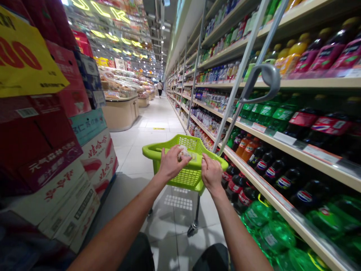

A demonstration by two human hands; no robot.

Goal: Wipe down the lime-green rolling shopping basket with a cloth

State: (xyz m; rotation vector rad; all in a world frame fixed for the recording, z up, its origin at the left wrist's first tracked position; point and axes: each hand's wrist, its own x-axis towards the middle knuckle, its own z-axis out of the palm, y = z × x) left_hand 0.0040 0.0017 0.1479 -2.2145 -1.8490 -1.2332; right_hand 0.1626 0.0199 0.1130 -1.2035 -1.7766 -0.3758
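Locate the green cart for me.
In the head view, the green cart is just below centre, left of the bottle shelves, with the left hand and right hand at its near rim.

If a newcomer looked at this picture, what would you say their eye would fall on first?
Probably the bright lime-green plastic shopping cart near the centre, with the left hand and the right hand at its near bar. Next might come the large yellow sign with red digits at upper left, then the large green plastic bottles at lower right.
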